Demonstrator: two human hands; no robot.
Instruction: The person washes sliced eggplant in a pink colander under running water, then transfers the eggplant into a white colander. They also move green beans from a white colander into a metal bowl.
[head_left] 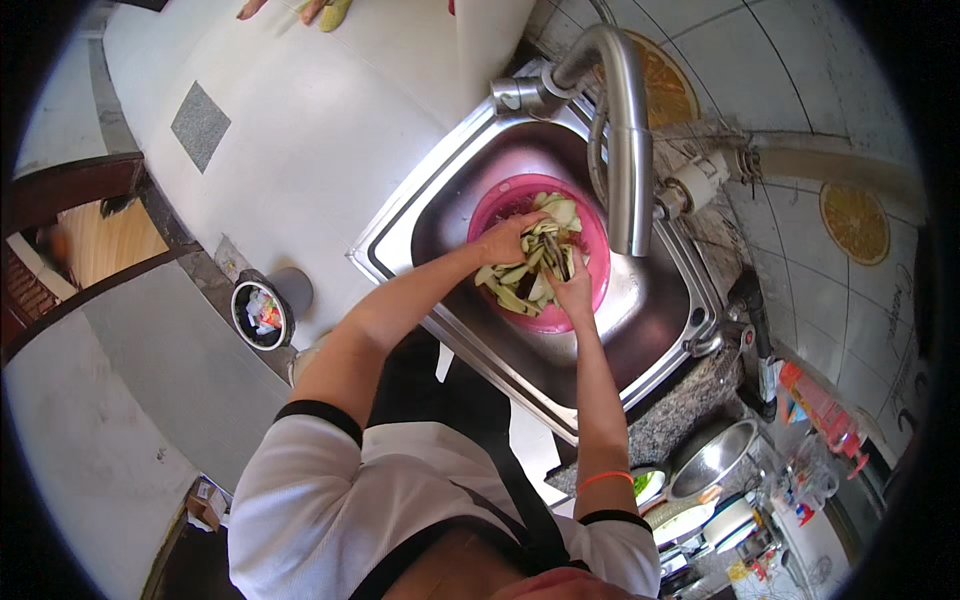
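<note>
Floor (120, 400) filled the left side of the view, grey and pale, with a small round bin (262, 312) standing against the foot of the desk and holding bits of coloured rubbish. Beside it ran the white desk (330, 130), long and bare but for a grey square patch (200, 125) set into its top (another person's fingers just showed at its far end, at the top edge of the picture). Set into the desk was a steel sink (660, 320), and inside it sat a pink bowl (590, 230) heaped with pale green vegetable slices (520, 285), some with dark skin on them. The left hand (508, 240) lay on the left side of the heap, its fingers curled down into the slices; its grip was closed on some of them. The right hand (572, 290) came in from below, close beside the left, and its grip pinched a dark-edged slice near the middle of the bowl. An orange band (604, 478) circled the right arm. A curved steel tap (625, 130) arched over the bowl's right rim. Right of the sink were tiled walls with orange-slice pictures (855, 222), and lower down a steel pot (712, 458) and crowded bottles (815, 405).
</note>
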